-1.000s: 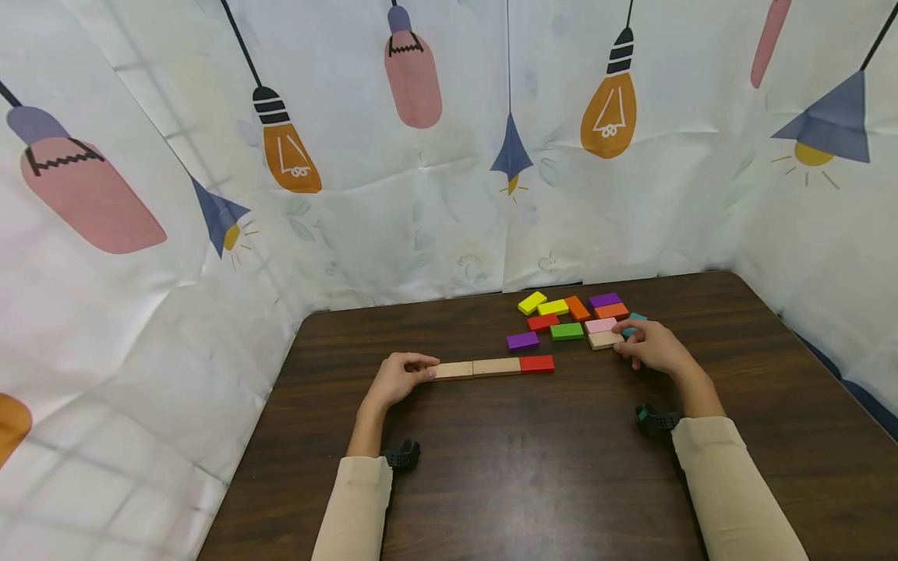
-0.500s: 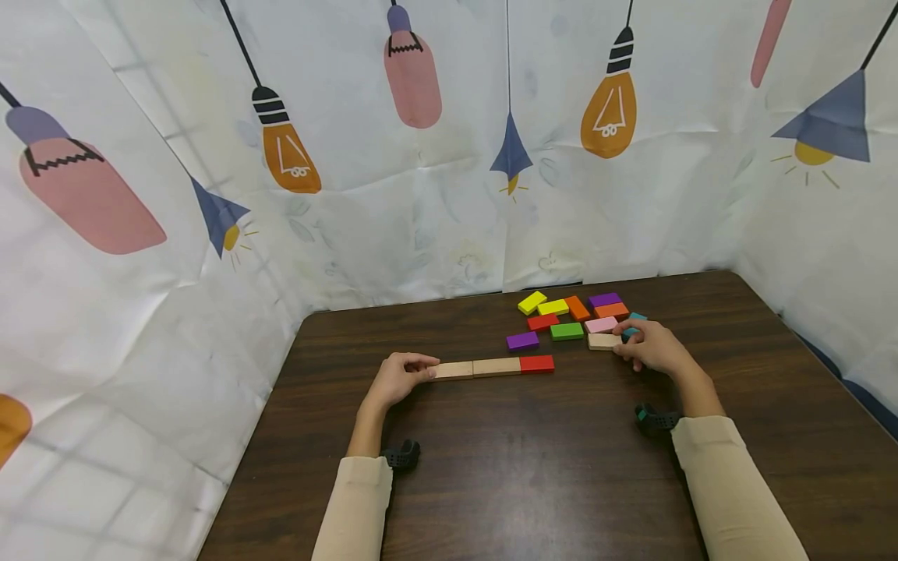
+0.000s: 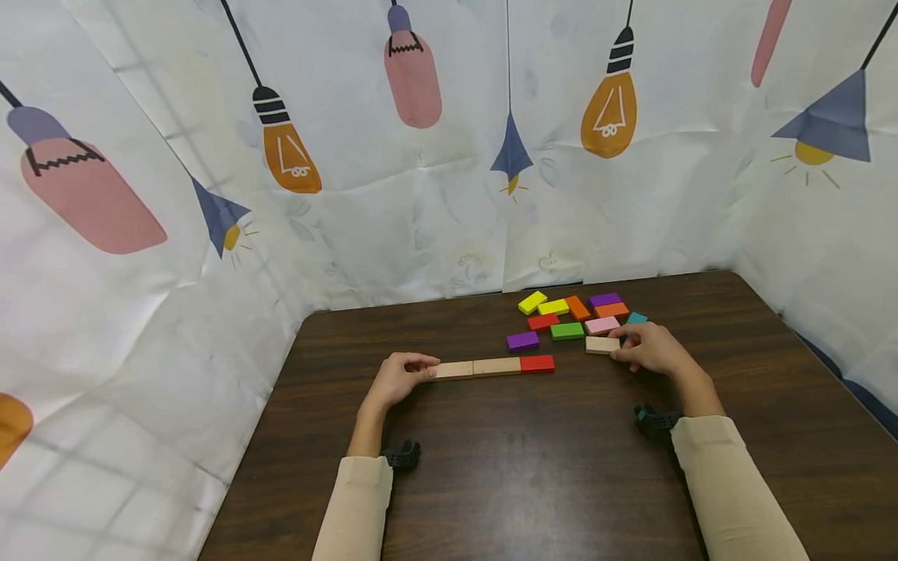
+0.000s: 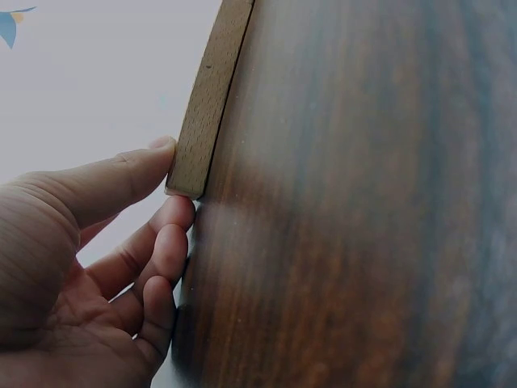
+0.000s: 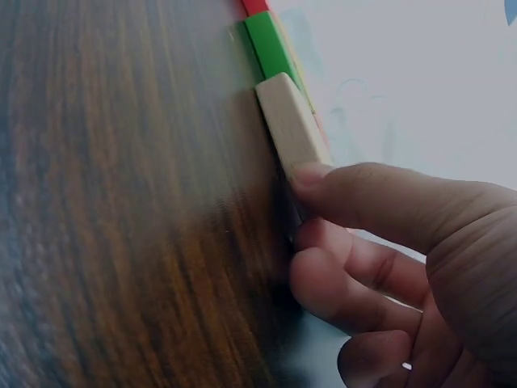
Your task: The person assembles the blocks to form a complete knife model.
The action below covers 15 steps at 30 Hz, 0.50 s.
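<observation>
In the head view, my left hand (image 3: 400, 379) is at the left end of a row on the table. Its thumb and index finger pinch the end of a plain wooden block (image 4: 212, 101). A second plain block (image 3: 496, 367) and a red block (image 3: 536, 364) continue the row to the right, end to end. My right hand (image 3: 648, 347) pinches the right end of another plain wooden block (image 5: 292, 121) between thumb and fingers. That block lies flat just in front of a pink block (image 3: 602, 326). Its gripped end is partly hidden by the fingers.
Several coloured blocks lie in a loose group behind: purple (image 3: 522, 341), green (image 3: 567, 332), orange (image 3: 578, 308), yellow (image 3: 532, 302) and a blue one (image 3: 637, 318) beside my right hand. The dark table (image 3: 519, 467) ends at a printed curtain (image 3: 449, 218).
My right hand has shifted slightly left, bringing its wooden block a little forward and left, apart from the pink block. My left hand and the row have stayed put.
</observation>
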Each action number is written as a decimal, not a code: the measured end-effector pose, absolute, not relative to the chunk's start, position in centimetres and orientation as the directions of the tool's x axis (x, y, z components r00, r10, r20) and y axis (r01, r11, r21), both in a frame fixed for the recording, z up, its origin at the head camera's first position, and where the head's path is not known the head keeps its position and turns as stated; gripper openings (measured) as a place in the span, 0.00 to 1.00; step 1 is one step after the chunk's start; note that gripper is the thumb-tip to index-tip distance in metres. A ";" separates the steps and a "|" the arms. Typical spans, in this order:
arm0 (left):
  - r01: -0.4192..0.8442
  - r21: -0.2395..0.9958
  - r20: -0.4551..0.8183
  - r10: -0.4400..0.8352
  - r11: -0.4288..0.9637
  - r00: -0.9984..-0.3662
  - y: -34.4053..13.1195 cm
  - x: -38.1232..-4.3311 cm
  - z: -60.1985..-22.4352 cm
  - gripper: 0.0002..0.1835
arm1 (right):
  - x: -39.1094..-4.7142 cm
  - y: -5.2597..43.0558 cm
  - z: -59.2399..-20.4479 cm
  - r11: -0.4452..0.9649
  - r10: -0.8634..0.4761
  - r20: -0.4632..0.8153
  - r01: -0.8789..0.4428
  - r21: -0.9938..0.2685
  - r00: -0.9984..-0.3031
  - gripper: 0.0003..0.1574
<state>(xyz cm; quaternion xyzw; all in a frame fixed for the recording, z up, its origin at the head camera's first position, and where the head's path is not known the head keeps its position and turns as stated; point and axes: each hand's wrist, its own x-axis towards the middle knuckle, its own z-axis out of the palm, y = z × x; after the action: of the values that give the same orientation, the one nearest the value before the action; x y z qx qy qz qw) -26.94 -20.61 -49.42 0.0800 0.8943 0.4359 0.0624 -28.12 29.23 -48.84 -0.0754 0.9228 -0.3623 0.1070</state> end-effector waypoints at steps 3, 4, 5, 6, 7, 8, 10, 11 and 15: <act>0.088 0.789 -0.043 0.197 0.608 -0.979 -20.6 -27.0 -49.4 0.10 | -28.0 29.2 -48.6 0.726 -0.238 -0.120 -0.094 -0.681 -0.964 0.25; 0.088 0.788 -0.044 0.197 0.609 -0.979 -20.6 -27.0 -49.4 0.10 | -28.0 29.2 -48.6 0.726 -0.245 -0.114 -0.104 -0.680 -0.963 0.25; 0.086 0.788 -0.045 0.196 0.610 -0.980 -20.6 -27.0 -49.4 0.10 | -28.0 29.2 -48.6 0.725 -0.250 -0.109 -0.111 -0.679 -0.962 0.25; 0.084 0.787 -0.046 0.194 0.611 -0.980 -20.6 -27.0 -49.5 0.10 | -28.0 29.2 -48.5 0.725 -0.254 -0.107 -0.116 -0.679 -0.961 0.25; 0.083 0.786 -0.046 0.193 0.613 -0.980 -20.6 -27.0 -49.5 0.10 | -28.0 29.1 -48.5 0.724 -0.258 -0.105 -0.121 -0.679 -0.960 0.25; 0.082 0.785 -0.047 0.191 0.614 -0.981 -20.6 -27.0 -49.4 0.10 | -28.0 29.1 -48.5 0.724 -0.263 -0.105 -0.124 -0.679 -0.959 0.25; 0.081 0.784 -0.047 0.189 0.615 -0.981 -20.6 -27.0 -49.4 0.10 | -28.0 29.0 -48.4 0.722 -0.272 -0.107 -0.129 -0.680 -0.956 0.26; 0.078 0.784 -0.049 0.186 0.616 -0.981 -20.6 -27.0 -49.4 0.10 | -28.0 29.0 -48.4 0.719 -0.278 -0.111 -0.130 -0.682 -0.954 0.26; 0.072 0.787 -0.052 0.182 0.613 -0.982 -20.6 -27.0 -49.5 0.10 | -28.0 28.6 -48.0 0.704 -0.302 -0.131 -0.128 -0.699 -0.944 0.27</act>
<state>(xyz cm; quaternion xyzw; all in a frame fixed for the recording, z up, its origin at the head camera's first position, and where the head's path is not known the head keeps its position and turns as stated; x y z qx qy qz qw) -26.99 -20.58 -49.48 0.0709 0.8958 0.4342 0.0633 -28.01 28.62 -48.04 -0.1174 0.9153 -0.3667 0.1185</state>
